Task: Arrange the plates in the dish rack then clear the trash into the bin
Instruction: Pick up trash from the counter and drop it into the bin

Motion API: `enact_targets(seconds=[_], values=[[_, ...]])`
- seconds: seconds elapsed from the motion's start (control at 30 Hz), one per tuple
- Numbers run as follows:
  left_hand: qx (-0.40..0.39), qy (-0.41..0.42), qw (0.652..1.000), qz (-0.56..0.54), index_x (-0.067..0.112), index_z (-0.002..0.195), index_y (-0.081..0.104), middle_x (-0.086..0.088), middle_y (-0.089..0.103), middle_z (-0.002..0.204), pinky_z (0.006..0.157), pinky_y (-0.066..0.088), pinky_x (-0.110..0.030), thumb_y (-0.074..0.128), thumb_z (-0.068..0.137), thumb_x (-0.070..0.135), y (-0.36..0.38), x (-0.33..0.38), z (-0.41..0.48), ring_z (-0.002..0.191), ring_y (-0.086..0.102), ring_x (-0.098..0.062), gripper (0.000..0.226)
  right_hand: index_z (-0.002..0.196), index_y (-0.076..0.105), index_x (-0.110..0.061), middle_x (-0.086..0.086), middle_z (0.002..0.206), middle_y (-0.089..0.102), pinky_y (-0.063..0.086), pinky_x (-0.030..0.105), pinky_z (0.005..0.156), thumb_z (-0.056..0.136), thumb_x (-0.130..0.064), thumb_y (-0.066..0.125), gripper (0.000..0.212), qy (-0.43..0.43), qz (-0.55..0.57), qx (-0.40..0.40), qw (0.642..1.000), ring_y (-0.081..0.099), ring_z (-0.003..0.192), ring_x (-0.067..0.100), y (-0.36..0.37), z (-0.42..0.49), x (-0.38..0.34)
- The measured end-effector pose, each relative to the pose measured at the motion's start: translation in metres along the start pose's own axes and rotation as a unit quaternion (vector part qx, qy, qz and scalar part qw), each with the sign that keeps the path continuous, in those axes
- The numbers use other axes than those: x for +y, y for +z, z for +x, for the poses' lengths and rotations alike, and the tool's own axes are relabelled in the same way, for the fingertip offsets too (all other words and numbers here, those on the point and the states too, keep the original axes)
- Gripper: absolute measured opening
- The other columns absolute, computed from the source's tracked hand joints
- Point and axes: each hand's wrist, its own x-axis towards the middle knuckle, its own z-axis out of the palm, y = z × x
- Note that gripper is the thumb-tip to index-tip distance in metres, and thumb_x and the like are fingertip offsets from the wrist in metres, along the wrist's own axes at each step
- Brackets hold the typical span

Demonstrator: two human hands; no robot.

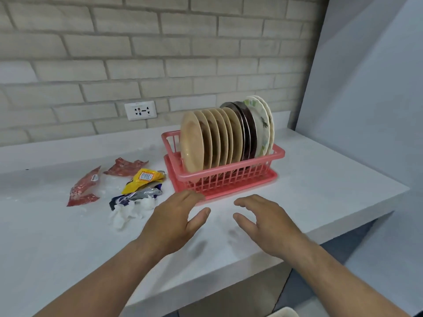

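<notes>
Hovering over the table (297, 179) in the head view: left hand (176, 221) and right hand (267, 221), both spread wide, holding nothing. Plates (219, 138) stand upright on edge in the pink dish rack (229, 179), just ahead of both hands; that part looks done. Trash is left: red wrappers (84, 186), yellow packet (144, 179), silver-blue wrapper (137, 195), white crumpled tissue (128, 211). The pile lies left of the hands, spread roughly left-right, and the left hand is clearly nearer, the tissue just beside it. Bin not identifiable in view. Likely next: left hand sweeps left to gather.
</notes>
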Motion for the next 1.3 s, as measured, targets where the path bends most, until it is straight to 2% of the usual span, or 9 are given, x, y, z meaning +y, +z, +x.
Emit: enact_targets(seconds=[0.17, 0.3, 0.5, 0.63, 0.77, 0.9, 1.0, 1.13, 1.3], values=[[0.012, 0.013, 1.0, -0.024, 0.028, 0.113, 0.062, 0.017, 0.06, 0.114, 0.085, 0.044, -0.021, 0.037, 0.087, 0.055, -0.032, -0.105, 0.0, 0.106, 0.049, 0.001, 0.045, 0.132, 0.052, -0.032, -0.019, 0.131, 0.05, 0.037, 0.02, 0.098, 0.098, -0.041, 0.047, 0.035, 0.005, -0.003, -0.011, 1.0, 0.048, 0.117, 0.005, 0.06, 0.053, -0.066], [0.017, 0.006, 0.999, -0.031, 0.04, 0.115, 0.056, 0.029, 0.053, 0.109, 0.074, 0.043, -0.019, 0.045, 0.089, 0.045, -0.063, -0.165, 0.004, 0.095, 0.049, 0.001, 0.029, 0.13, 0.055, -0.029, -0.014, 0.127, 0.054, 0.038, 0.02, 0.095, 0.098, -0.038, 0.05, 0.034, 0.005, -0.008, -0.023, 1.0, 0.05, 0.114, 0.008, 0.091, 0.086, -0.105], [0.0, -0.002, 1.0, 0.001, 0.031, 0.108, 0.061, 0.015, 0.058, 0.097, 0.063, 0.036, -0.015, 0.053, 0.09, 0.042, -0.064, -0.216, 0.001, 0.088, 0.05, -0.009, 0.023, 0.124, 0.062, -0.018, -0.003, 0.13, 0.055, 0.037, 0.025, 0.1, 0.095, -0.025, 0.056, 0.031, -0.029, -0.032, -0.027, 0.999, 0.052, 0.117, 0.019, 0.129, 0.136, -0.135], [-0.043, 0.023, 0.999, -0.003, 0.028, 0.107, 0.061, 0.016, 0.056, 0.099, 0.071, 0.04, -0.018, 0.04, 0.088, 0.051, -0.044, -0.227, -0.008, 0.09, 0.046, -0.005, 0.037, 0.128, 0.058, -0.021, -0.001, 0.134, 0.052, 0.036, 0.03, 0.102, 0.093, -0.023, 0.055, 0.036, -0.054, -0.053, -0.032, 0.997, 0.049, 0.117, 0.024, 0.154, 0.162, -0.148], [-0.041, 0.059, 0.997, -0.014, 0.026, 0.109, 0.063, 0.012, 0.062, 0.105, 0.083, 0.033, -0.014, 0.05, 0.085, 0.053, -0.033, -0.228, -0.011, 0.099, 0.047, -0.008, 0.038, 0.123, 0.059, -0.022, 0.001, 0.126, 0.058, 0.04, 0.035, 0.095, 0.095, -0.022, 0.05, 0.03, -0.037, -0.078, -0.092, 0.992, 0.048, 0.114, 0.026, 0.172, 0.163, -0.151], [-0.061, 0.091, 0.994, 0.007, 0.029, 0.109, 0.063, 0.016, 0.061, 0.106, 0.084, 0.043, -0.026, 0.052, 0.079, 0.063, -0.029, -0.226, -0.014, 0.099, 0.048, -0.01, 0.046, 0.13, 0.054, -0.022, 0.005, 0.122, 0.055, 0.041, 0.034, 0.093, 0.097, -0.018, 0.047, 0.035, -0.021, -0.065, -0.08, 0.994, 0.052, 0.111, 0.026, 0.171, 0.149, -0.142], [-0.066, 0.087, 0.993, 0.036, 0.028, 0.107, 0.063, 0.014, 0.062, 0.101, 0.078, 0.049, -0.028, 0.051, 0.079, 0.06, -0.02, -0.224, -0.02, 0.092, 0.053, -0.012, 0.044, 0.128, 0.055, -0.018, 0.005, 0.121, 0.054, 0.045, 0.038, 0.092, 0.095, -0.009, 0.047, 0.035, -0.013, -0.026, -0.035, 0.999, 0.057, 0.107, 0.027, 0.164, 0.143, -0.135], [-0.048, 0.094, 0.991, 0.08, 0.029, 0.089, 0.067, 0.011, 0.062, 0.081, 0.059, 0.051, -0.023, 0.038, 0.085, 0.042, 0.001, -0.219, -0.024, 0.072, 0.058, -0.012, 0.032, 0.109, 0.063, -0.013, 0.002, 0.111, 0.061, 0.044, 0.03, 0.087, 0.091, -0.005, 0.044, 0.028, 0.012, -0.005, -0.021, 1.0, 0.057, 0.102, 0.022, 0.152, 0.143, -0.129], [-0.021, 0.089, 0.99, 0.111, 0.029, 0.056, 0.056, 0.016, 0.051, 0.058, 0.045, 0.043, -0.015, 0.039, 0.084, 0.052, 0.001, -0.215, -0.029, 0.056, 0.051, -0.003, 0.04, 0.088, 0.063, -0.011, 0.004, 0.092, 0.062, 0.045, 0.033, 0.08, 0.08, -0.02, 0.032, 0.033, 0.008, -0.005, -0.048, 0.999, 0.056, 0.089, 0.023, 0.146, 0.154, -0.141]])
